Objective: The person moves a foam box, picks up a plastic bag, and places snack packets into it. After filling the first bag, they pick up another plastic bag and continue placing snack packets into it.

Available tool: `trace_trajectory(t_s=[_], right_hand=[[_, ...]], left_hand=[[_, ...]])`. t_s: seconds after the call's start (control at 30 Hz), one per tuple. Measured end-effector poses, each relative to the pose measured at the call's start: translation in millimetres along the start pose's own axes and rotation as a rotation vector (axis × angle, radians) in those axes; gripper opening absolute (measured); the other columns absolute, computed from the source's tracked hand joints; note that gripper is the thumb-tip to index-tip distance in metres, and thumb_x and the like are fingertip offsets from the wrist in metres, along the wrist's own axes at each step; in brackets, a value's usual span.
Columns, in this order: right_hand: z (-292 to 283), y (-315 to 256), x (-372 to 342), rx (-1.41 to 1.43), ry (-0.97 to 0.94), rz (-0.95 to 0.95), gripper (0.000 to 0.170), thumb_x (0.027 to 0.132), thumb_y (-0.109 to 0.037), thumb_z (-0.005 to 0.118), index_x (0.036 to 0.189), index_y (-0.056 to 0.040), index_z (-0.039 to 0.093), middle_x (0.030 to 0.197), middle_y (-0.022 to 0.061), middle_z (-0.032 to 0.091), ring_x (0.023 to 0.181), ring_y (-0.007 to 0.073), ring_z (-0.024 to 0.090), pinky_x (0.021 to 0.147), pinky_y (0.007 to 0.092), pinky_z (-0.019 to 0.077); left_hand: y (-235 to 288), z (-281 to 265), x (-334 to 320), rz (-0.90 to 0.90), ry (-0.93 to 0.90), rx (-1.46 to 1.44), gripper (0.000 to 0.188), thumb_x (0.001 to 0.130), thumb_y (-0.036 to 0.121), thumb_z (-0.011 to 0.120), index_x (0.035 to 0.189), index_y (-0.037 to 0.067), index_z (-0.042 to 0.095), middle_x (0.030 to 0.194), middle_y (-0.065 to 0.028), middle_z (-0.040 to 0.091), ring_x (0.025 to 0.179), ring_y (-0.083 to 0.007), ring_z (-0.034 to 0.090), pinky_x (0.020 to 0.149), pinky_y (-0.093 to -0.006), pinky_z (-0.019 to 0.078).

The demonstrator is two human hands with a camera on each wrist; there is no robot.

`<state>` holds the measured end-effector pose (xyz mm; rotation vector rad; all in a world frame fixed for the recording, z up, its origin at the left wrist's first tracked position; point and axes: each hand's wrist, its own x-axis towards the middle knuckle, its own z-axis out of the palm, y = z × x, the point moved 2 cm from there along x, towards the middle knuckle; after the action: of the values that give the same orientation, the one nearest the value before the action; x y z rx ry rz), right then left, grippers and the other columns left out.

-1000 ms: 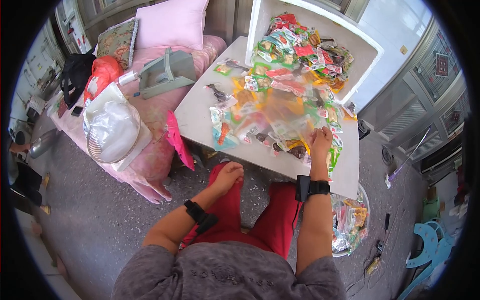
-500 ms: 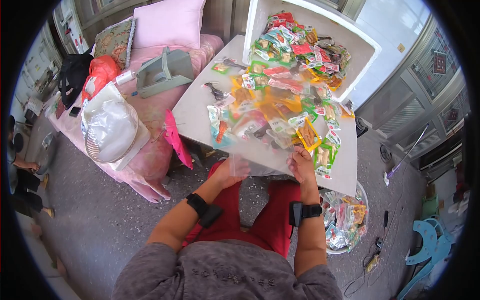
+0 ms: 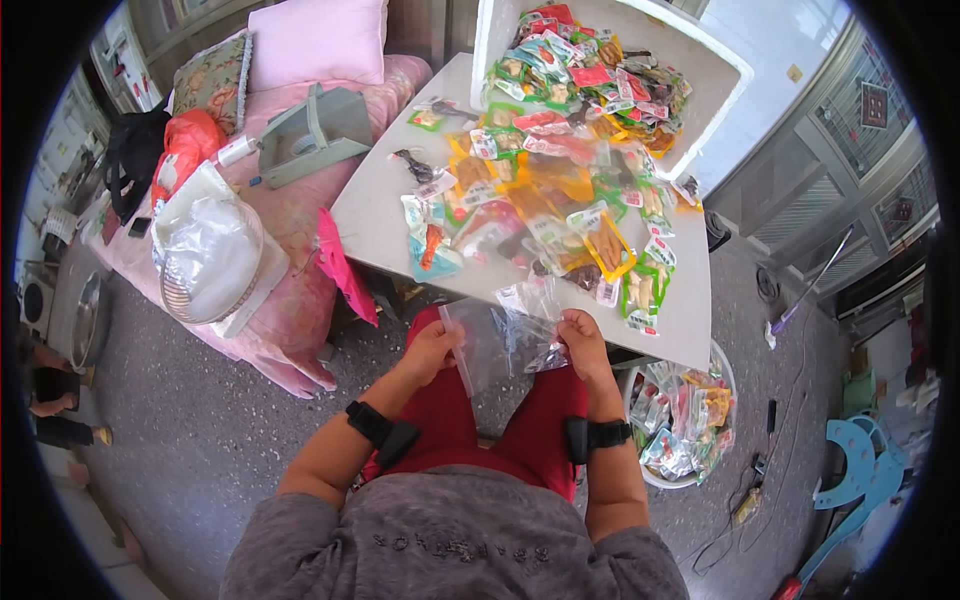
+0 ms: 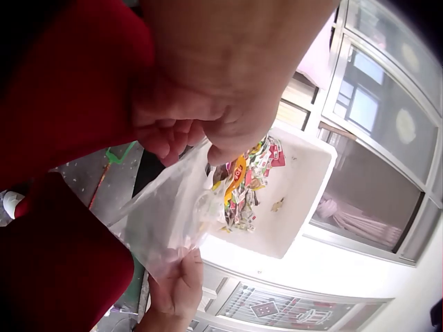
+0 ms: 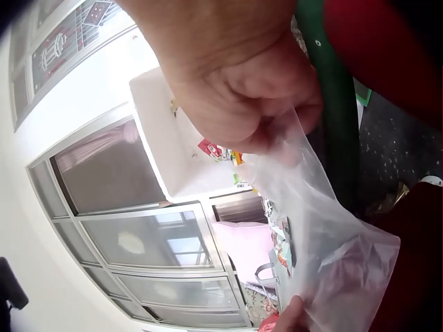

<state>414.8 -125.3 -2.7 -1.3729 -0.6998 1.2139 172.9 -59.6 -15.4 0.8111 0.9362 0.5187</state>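
Observation:
Over the lap, a clear plastic bag [image 3: 480, 350] is stretched between both hands. My left hand [image 3: 430, 352] pinches its left edge, thumb and fingers on the film. At the other side, my right hand [image 3: 584, 345] pinches the bag's right edge. A small, dark, shiny packet [image 3: 546, 356] shows at the bag's right end, close to the right fingers. The left wrist view has the clear film [image 4: 169, 214] hanging from curled left fingers. Seen from the right wrist, the bag [image 5: 325, 235] slopes down from the right fingers.
Colorful snack packets [image 3: 540, 195] spread across the white table [image 3: 375, 215]. More fill a white foam box [image 3: 715, 110] lying on its side. At right below the table stands a round tub [image 3: 733, 400] of bagged packets. A basket [image 3: 172, 290] with clear plastic sits on the pink bed.
The right hand has come back from the packets on the table to the lap. Both hands now hold the clear bag nearer the body, with a dark packet at its right end.

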Motion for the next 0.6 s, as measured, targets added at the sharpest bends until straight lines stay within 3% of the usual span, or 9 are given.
trace_trajectory(t_s=[0.1,0.17,0.27,0.37,0.47,0.6], right_hand=[[0,-1,-7,-0.017,0.03,0.021,0.024,0.076,-0.006,0.047,0.099,-0.0009,0.043,0.074,0.0049,0.052,0.058,0.0096,0.049,0.046,0.0184,0.0379],[-5,6,-6,-0.108,0.07,0.004,0.023,0.075,-0.007,0.048,0.097,-0.0004,0.044,0.074,0.0065,0.053,0.059,0.0118,0.05,0.049,0.021,0.0396],[-8,11,-9,-0.886,0.33,-0.577,0.021,0.073,-0.007,0.051,0.093,0.0006,0.047,0.073,0.009,0.052,0.062,0.016,0.051,0.053,0.026,0.0413],[32,-19,-39,-0.73,0.313,-0.677,0.02,0.071,-0.006,0.054,0.09,0.0014,0.049,0.072,0.0111,0.051,0.063,0.0194,0.051,0.056,0.0288,0.0413],[62,-5,-50,-0.278,0.004,-0.349,0.016,0.073,-0.007,0.055,0.088,-0.0013,0.05,0.073,0.0044,0.051,0.064,0.0092,0.048,0.055,0.0231,0.04],[86,19,-53,-0.153,-0.198,-0.252,0.019,0.075,-0.006,0.054,0.092,-0.002,0.048,0.078,0.0017,0.051,0.071,0.0061,0.047,0.06,0.02,0.0398]], left_hand=[[-6,-2,2,0.054,0.047,-0.008,0.012,0.079,0.02,0.049,0.083,0.009,0.049,0.073,0.0021,0.05,0.064,-0.007,0.048,0.056,-0.0217,0.0392],[-2,-1,-4,0.093,-0.013,-0.078,0.009,0.078,0.017,0.049,0.081,0.009,0.05,0.071,0.0018,0.05,0.06,-0.0071,0.047,0.053,-0.0202,0.0378],[5,-1,-10,0.161,-0.079,-0.089,0.006,0.078,0.014,0.049,0.08,0.008,0.05,0.069,0.0017,0.05,0.059,-0.0067,0.047,0.052,-0.0196,0.0375],[19,14,-23,0.208,-0.073,-0.037,0.006,0.078,0.013,0.048,0.079,0.007,0.051,0.068,0.0021,0.05,0.058,-0.0062,0.046,0.052,-0.0195,0.0375],[16,28,-26,0.204,-0.149,0.05,0.009,0.079,0.014,0.047,0.08,0.006,0.052,0.068,0.0023,0.049,0.058,-0.0057,0.045,0.051,-0.0194,0.0368],[-2,37,-20,0.167,-0.205,0.056,0.01,0.079,0.012,0.047,0.082,0.004,0.053,0.071,0.0006,0.052,0.065,-0.0068,0.049,0.058,-0.0215,0.0408]])
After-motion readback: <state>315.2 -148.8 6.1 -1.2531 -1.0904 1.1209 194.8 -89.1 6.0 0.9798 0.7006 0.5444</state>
